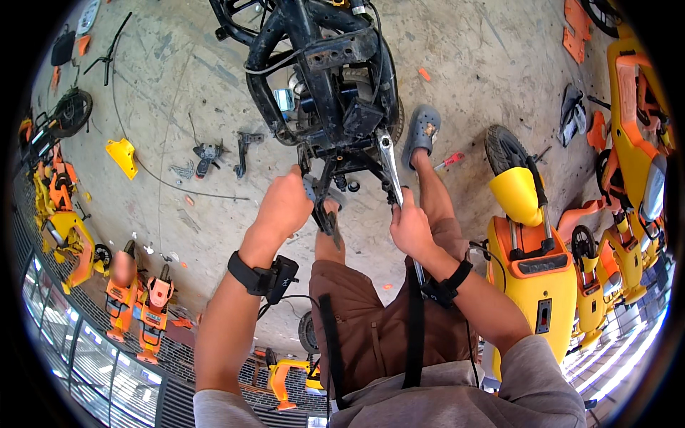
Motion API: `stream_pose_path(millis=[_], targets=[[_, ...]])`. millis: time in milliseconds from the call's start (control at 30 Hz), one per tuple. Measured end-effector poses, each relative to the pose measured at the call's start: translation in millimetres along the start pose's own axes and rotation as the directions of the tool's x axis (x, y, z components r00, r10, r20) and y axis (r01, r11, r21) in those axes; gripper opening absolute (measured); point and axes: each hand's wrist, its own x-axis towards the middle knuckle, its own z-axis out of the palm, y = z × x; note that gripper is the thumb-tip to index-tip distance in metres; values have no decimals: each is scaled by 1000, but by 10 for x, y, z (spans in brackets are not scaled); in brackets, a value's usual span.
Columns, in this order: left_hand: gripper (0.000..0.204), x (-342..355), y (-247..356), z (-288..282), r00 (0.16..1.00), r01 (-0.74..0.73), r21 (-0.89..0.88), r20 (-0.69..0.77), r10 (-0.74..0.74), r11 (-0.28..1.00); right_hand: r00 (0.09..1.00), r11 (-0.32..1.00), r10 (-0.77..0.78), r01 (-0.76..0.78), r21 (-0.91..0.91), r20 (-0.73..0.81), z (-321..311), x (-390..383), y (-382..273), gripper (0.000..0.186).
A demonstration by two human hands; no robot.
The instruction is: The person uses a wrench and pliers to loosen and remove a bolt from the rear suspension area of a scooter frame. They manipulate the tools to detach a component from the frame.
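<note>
In front of me stands the bare black tubular frame (305, 39) of a small vehicle, with a wheel partly hidden under it. My right hand (412, 230) is closed around a long chrome wrench (389, 165). The wrench's upper end lies against the lower right part of the frame, and its lower end shows past my wrist. On the other side, my left hand (283, 203) is closed at the frame's lower left, beside a black bracket (325, 196). Whatever its fingers hold is hidden behind them.
A red-handled screwdriver (452, 159) lies right of my leg. Black mechanical parts (209, 158) and a yellow panel (123, 157) lie on the concrete at left. A yellow-and-orange vehicle (531, 285) stands close at right; more line both sides. A thin cable (178, 187) crosses the floor.
</note>
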Motion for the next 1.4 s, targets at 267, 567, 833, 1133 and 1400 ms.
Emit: stream_pose_path(millis=[267,567,833,1133,1400], targets=[[46,-61,-240,263,990,-60,108,-123,74,992,999,999,40,-40,-7,15,9,-3,-20,37],[37,-10,-70,252,995,-28,108,-96,38,994,1000,1000,-5,5,25,-10,32,2,19,33],[28,300,113,-454,921,223,-13,330,-206,975,1000,1000,18,-18,8,-2,7,1,-29,32],[15,177,276,-147,962,234,-89,168,-217,968,1000,1000,27,-27,3,-10,61,16,29,34],[59,46,177,270,980,194,-21,-43,-195,981,999,999,12,-11,38,-38,124,18,50,34]])
